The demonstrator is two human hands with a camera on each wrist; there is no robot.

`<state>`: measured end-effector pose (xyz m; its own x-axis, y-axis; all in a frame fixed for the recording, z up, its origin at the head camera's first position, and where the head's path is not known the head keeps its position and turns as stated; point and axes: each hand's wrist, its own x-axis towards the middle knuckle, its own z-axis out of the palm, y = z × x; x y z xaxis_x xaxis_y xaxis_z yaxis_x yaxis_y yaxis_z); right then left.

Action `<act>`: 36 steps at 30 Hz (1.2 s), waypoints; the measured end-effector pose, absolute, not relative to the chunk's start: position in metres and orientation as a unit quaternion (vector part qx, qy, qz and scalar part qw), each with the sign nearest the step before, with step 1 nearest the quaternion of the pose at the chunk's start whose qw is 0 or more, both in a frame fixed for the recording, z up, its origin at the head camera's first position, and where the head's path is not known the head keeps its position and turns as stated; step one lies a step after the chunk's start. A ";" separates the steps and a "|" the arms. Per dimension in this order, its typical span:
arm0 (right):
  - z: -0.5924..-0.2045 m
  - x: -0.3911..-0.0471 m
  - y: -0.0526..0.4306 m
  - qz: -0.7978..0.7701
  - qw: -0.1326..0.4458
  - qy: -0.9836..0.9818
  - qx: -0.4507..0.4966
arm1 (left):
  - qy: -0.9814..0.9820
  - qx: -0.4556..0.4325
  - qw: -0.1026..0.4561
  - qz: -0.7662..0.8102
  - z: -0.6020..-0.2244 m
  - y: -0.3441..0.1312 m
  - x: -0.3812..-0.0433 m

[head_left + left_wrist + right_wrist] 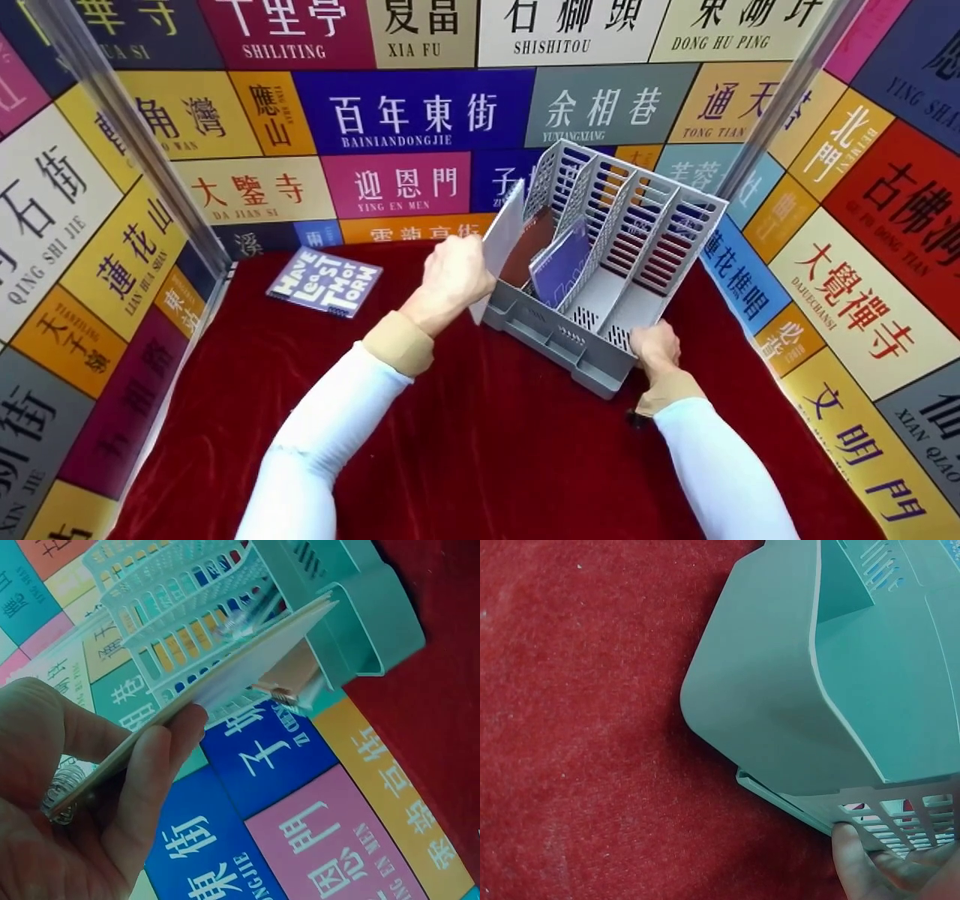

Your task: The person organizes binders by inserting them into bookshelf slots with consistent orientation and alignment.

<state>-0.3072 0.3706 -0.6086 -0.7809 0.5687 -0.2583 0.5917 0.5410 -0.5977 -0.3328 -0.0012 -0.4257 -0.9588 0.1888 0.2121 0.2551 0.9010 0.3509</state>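
Note:
My left hand (454, 281) pinches a spiral notebook (501, 232) between thumb and fingers, held on edge at the left end of a grey file organizer (555, 337). Its wire coil (69, 791) shows beside the palm in the left wrist view. My right hand (656, 345) grips the organizer's front right corner, fingertips at the slotted side wall in the right wrist view. A brown notebook (529, 247) and a purple notebook (564, 262) stand toward the organizer's left side. The dividers to their right have no notebooks between them.
A purple-grey notebook with large white lettering (326, 281) lies flat at the back left of the red cloth (480, 450). Walls covered in coloured name signs (412, 112) rise on three sides, with clear posts (780, 97) at the back corners.

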 end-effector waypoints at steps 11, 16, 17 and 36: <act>-0.610 -0.310 0.369 -0.343 0.007 0.877 0.337 | -0.959 -0.150 0.080 -0.227 -0.423 0.023 -0.325; -0.610 -0.311 0.369 -0.341 0.004 0.879 0.333 | -0.954 -0.173 0.085 -0.231 -0.425 0.037 -0.322; -0.609 -0.311 0.369 -0.341 0.004 0.879 0.332 | -0.953 -0.178 0.086 -0.230 -0.425 0.040 -0.321; -0.609 -0.309 0.371 -0.345 0.011 0.877 0.333 | -0.950 -0.228 0.093 -0.191 -0.442 0.101 -0.323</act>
<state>-0.3087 0.3705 -0.6087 -0.7774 0.5776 -0.2490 0.5923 0.5391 -0.5988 -0.3226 0.1005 -0.4421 -0.8789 0.3980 0.2631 0.4687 0.8232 0.3205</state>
